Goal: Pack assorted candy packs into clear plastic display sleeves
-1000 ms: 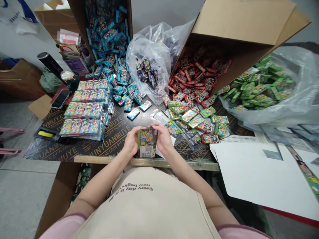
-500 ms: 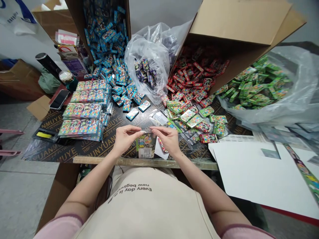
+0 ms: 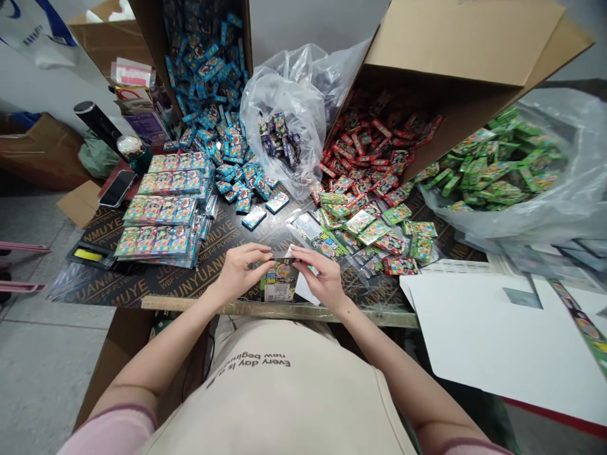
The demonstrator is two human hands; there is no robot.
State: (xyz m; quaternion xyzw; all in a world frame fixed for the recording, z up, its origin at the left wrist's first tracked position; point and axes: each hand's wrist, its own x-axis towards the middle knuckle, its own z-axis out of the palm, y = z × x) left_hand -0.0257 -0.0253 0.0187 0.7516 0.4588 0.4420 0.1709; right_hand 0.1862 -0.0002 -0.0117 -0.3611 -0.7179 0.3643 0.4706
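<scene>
Just inside the table's front edge, a clear plastic packet [image 3: 278,289] with a dark, colourful printed face and a barcode-like pale panel stands between my hands. My left hand [image 3: 243,270] pinches its top left corner with thumb and forefinger. At the top right, my right hand [image 3: 320,278] is closed on the packet's upper edge. A small white piece [image 3: 289,251] shows at the right fingertips; whether it is a strip or a flap I cannot tell. Under the right hand lies a white paper [image 3: 306,292], partly covered. Beyond it rests another printed packet [image 3: 315,232].
Stacked filled packs [image 3: 159,208] stand at left. Loose blue boxes [image 3: 237,180] spill from a carton, red boxes [image 3: 365,151] from another. Plastic bags hold purple boxes [image 3: 279,139] and green boxes [image 3: 502,167]. White sheets [image 3: 493,335] overhang the right edge. A phone [image 3: 118,188] lies far left.
My fingers have bent and come down slightly at the packet's top edge. A white piece now shows at the right fingertips. The red box seen under my right hand is now hidden.
</scene>
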